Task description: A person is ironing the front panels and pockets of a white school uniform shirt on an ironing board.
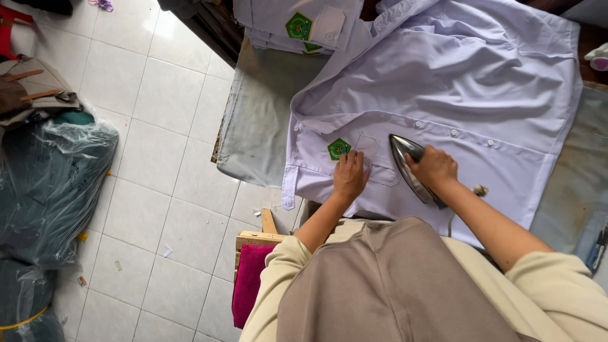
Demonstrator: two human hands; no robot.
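Head camera looks down on your two hands over a pale lilac shirt (pixel 468 88) spread flat on the grey padded table (pixel 266 114). Your right hand (pixel 434 168) is wrapped around the handle of a metal iron (pixel 405 166), which sits on the shirt just beside the chest pocket (pixel 375 161). Your left hand (pixel 349 176) lies open, fingers pressing the cloth near the green badge (pixel 339 149). More folded shirts (pixel 297 25), it seems, sit stacked at the far edge
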